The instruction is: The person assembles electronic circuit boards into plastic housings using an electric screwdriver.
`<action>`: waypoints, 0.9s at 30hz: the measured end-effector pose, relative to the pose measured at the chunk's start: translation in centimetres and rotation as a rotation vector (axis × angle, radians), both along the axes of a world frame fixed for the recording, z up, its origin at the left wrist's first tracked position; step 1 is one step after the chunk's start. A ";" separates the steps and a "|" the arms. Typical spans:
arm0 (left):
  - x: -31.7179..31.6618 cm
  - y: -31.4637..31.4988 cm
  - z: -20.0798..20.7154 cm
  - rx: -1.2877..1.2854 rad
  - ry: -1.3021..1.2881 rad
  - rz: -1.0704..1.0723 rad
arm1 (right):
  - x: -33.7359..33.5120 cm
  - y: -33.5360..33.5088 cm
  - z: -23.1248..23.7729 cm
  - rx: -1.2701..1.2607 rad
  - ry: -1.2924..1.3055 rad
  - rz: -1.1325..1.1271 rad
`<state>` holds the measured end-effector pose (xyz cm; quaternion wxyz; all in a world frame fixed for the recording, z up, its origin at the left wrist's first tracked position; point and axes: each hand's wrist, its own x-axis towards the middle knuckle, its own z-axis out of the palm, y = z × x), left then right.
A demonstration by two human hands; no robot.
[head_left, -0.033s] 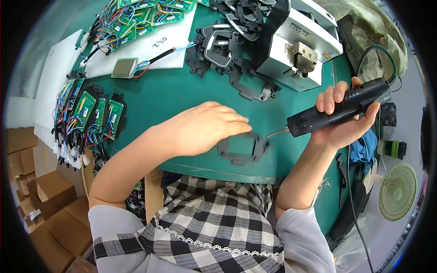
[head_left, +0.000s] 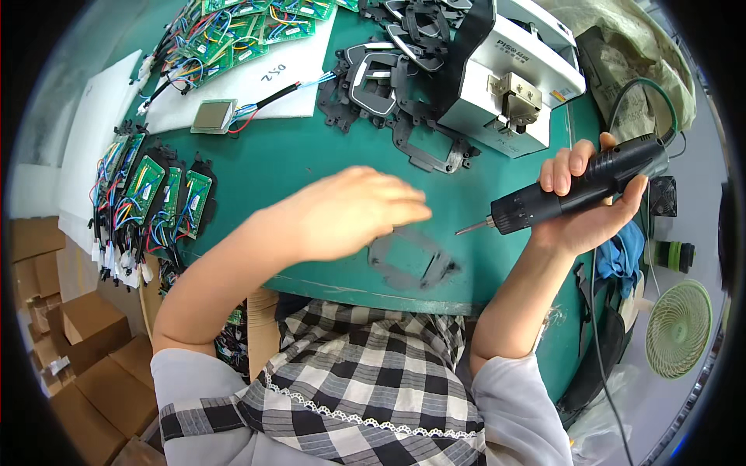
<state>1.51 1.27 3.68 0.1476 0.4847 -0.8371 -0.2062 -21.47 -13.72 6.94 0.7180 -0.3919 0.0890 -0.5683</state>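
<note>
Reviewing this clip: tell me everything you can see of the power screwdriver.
The power screwdriver is a thick black cylinder, apparently plastic, with a ribbed front collar and a slim metal bit. A dark cable leaves its rear and loops upward. The right hand grips its body. It lies aslant, bit pointing left and slightly toward the person, over the green table. Whether it is running cannot be told.
</note>
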 end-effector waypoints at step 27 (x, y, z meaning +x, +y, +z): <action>0.9 2.0 1.5 -0.083 -0.003 -0.089 | -0.4 -0.2 -0.6 0.048 0.032 -0.071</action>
